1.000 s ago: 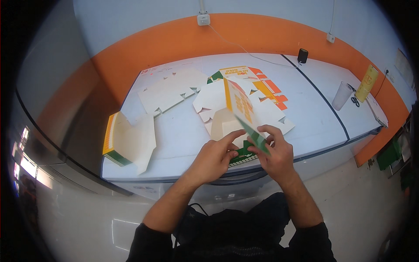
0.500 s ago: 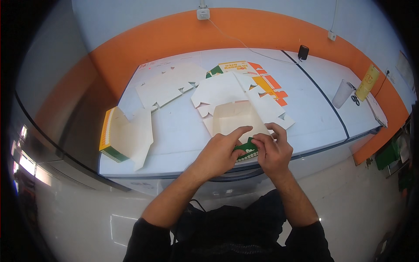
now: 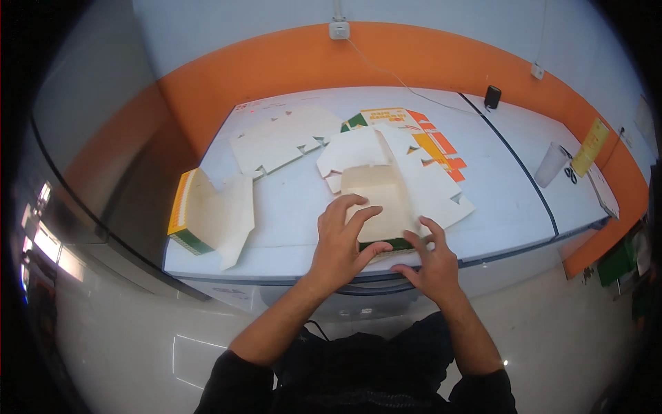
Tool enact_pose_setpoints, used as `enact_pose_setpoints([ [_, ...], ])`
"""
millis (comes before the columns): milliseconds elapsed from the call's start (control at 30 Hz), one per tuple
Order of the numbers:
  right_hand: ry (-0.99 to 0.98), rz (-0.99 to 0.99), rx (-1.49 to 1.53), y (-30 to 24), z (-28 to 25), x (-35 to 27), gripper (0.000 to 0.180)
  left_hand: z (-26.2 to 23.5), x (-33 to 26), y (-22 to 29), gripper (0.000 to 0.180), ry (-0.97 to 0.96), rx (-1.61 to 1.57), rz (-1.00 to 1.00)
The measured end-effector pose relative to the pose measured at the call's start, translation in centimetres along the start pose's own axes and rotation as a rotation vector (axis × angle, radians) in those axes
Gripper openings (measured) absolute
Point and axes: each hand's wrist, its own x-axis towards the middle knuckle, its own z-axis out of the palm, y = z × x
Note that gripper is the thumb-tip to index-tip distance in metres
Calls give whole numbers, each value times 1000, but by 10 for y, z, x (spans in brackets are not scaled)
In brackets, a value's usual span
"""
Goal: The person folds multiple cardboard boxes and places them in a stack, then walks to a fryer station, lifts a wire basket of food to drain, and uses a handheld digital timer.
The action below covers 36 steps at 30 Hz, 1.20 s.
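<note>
An open paperboard box [image 3: 376, 193], cream inside with a dark green front edge, stands before me near the table's front. My left hand [image 3: 341, 238] is at its front left corner, fingers spread over the left side and thumb along the front edge. At the front right corner is my right hand [image 3: 432, 262], its fingers apart and the thumb pointing left. Neither hand is closed around the box; whether the fingertips press on its walls I cannot tell. Behind the box lie flat, unfolded carton sheets [image 3: 429, 181], white side mostly up.
A second folded box [image 3: 189, 214], yellow and green with a raised flap, stands at the table's left edge. More white cutouts [image 3: 279, 141] lie at the back left. To the right are a translucent cup [image 3: 550, 165], scissors [image 3: 570, 175], a yellow packet [image 3: 590, 147] and a black device [image 3: 492, 96].
Both hands have loosened from the green front flap and spread their fingers. The front edge now stands straight across. The whole view has shifted slightly downward and right.
</note>
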Motion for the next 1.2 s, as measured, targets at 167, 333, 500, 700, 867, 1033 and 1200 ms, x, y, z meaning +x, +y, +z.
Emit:
enact_pose_setpoints([
  [167, 133, 125, 148, 12, 20, -15, 53, 25, -30, -27, 76, 254, -593, -308],
  [333, 180, 148, 309, -14, 40, -11, 60, 1, -26, -12, 90, 345, -1275, -556],
  [500, -36, 60, 218, -56, 55, 6, 61, -36, -24, -23, 89, 486, -1047, -476],
  [700, 417, -293, 243, -96, 54, 6, 67, -128, -37, -51, 81, 540, -557, -349],
  [867, 33, -342, 94, -165, 36, 85, 45, -173, -40, -26, 79, 396, 122, -386],
  [1033, -444, -258, 213, -156, 86, 137, 20, -204, -48, -42, 63, 606, -508, -340],
  [1200, -524, -148, 759, -171, 156, 155, 30, -219, -94, -129, 44, 762, -200, -513],
])
